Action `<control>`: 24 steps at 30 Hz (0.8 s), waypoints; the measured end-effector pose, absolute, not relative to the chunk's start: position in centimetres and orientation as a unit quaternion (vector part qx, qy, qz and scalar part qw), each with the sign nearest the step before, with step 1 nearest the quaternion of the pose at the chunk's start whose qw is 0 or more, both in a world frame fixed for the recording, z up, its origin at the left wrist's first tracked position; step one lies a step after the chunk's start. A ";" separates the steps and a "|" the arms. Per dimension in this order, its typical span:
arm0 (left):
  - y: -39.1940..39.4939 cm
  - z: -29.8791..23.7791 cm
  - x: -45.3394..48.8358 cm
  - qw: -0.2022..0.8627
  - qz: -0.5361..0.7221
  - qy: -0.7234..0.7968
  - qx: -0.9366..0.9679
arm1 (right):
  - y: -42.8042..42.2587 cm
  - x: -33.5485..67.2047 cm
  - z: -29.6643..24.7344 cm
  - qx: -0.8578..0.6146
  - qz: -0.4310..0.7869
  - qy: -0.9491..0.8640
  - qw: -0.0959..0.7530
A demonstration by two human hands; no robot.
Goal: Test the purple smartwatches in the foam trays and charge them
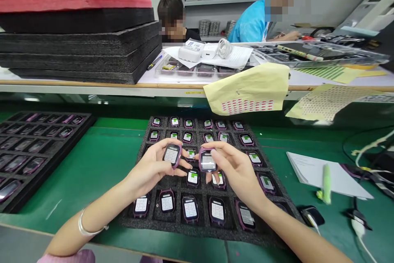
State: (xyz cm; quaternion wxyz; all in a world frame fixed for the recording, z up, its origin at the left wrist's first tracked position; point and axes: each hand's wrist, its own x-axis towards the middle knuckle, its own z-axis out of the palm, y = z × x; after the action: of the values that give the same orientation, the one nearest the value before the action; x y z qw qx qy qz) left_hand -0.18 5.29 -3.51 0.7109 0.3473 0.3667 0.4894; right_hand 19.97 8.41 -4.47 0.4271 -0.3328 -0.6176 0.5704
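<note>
In my left hand (158,160) is a purple-rimmed smartwatch body (172,154), its lit screen facing up. My right hand (230,164) grips a second watch body (208,160) by its edges, with the thumb at the screen's upper right corner. Both are held over a black foam tray (166,230), side by side and apart. Rows of similar strapless watches sit in the tray's pockets, among them one with a white list on its screen (190,209) in the near row. Farther rows show white and green screens. My hands hide part of the middle rows.
A second foam tray (88,125) of dark-screened watches lies at left. Stacked foam trays (123,45) stand on the shelf, where yellow sticker sheets (246,90) hang over the edge. Right are papers (310,168), a green pen-like tool (326,185) and cables. Two people sit beyond.
</note>
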 end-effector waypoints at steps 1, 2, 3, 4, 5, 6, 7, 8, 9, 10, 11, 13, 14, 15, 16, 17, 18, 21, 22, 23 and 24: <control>5.2 -3.4 -0.2 0.715 0.482 0.365 0.350 | 8.4 20.0 -4.4 -0.329 0.567 -0.621 0.429; 5.2 -3.4 -0.2 0.720 0.475 0.364 0.353 | 8.4 20.1 -4.3 -0.324 0.565 -0.624 0.431; 5.1 -3.3 -0.2 0.724 0.469 0.362 0.355 | 8.5 20.2 -4.2 -0.321 0.565 -0.626 0.431; 5.1 -3.3 -0.2 0.727 0.463 0.360 0.356 | 8.5 20.2 -4.2 -0.320 0.565 -0.627 0.431; 5.1 -3.2 -0.3 0.729 0.461 0.358 0.358 | 8.6 20.3 -4.2 -0.320 0.566 -0.627 0.430; 5.1 -3.2 -0.3 0.731 0.459 0.356 0.359 | 8.6 20.3 -4.2 -0.321 0.566 -0.627 0.429; 5.0 -3.3 -0.3 0.731 0.459 0.352 0.362 | 8.7 20.4 -4.2 -0.322 0.565 -0.627 0.429; 5.0 -3.3 -0.3 0.731 0.460 0.347 0.366 | 8.7 20.4 -4.2 -0.321 0.563 -0.628 0.430; 4.9 -3.3 -0.3 0.731 0.461 0.340 0.370 | 8.7 20.4 -4.3 -0.321 0.562 -0.629 0.430; 4.9 -3.3 -0.2 0.731 0.463 0.332 0.375 | 8.8 20.4 -4.3 -0.320 0.561 -0.630 0.430; 4.8 -3.3 -0.2 0.727 0.469 0.327 0.380 | 8.8 20.4 -4.3 -0.320 0.560 -0.632 0.430; 4.6 -3.3 0.0 0.708 0.488 0.328 0.390 | 8.7 20.4 -4.2 -0.318 0.556 -0.635 0.432; 4.5 -3.3 0.1 0.694 0.500 0.331 0.399 | 8.7 20.4 -4.2 -0.317 0.553 -0.637 0.434; 4.4 -3.3 0.2 0.677 0.512 0.335 0.409 | 8.6 20.4 -4.1 -0.317 0.551 -0.638 0.434; 4.4 -3.3 0.3 0.662 0.520 0.336 0.422 | 8.6 20.4 -4.1 -0.317 0.550 -0.639 0.435; 4.3 -3.3 0.4 0.649 0.525 0.337 0.435 | 8.5 20.4 -4.0 -0.319 0.549 -0.639 0.435; 4.3 -3.3 0.4 0.639 0.526 0.338 0.448 | 8.4 20.4 -3.9 -0.323 0.546 -0.639 0.435; 4.3 -3.4 0.4 0.617 0.526 0.349 0.470 | 8.1 20.3 -3.8 -0.335 0.534 -0.643 0.435; 4.3 -3.5 0.5 0.613 0.527 0.352 0.472 | 8.0 20.3 -3.8 -0.336 0.533 -0.645 0.433; 4.3 -3.5 0.5 0.611 0.530 0.351 0.472 | 7.9 20.3 -3.8 -0.335 0.534 -0.646 0.430; 4.3 -3.6 0.5 0.614 0.533 0.346 0.469 | 7.8 20.3 -3.7 -0.334 0.536 -0.647 0.426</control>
State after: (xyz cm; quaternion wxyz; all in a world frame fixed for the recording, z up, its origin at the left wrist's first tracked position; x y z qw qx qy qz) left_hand 0.47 4.30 -3.59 0.6140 0.4685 0.3455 0.5330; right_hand 20.29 7.82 -3.73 0.4264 -0.3342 -0.6472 0.5362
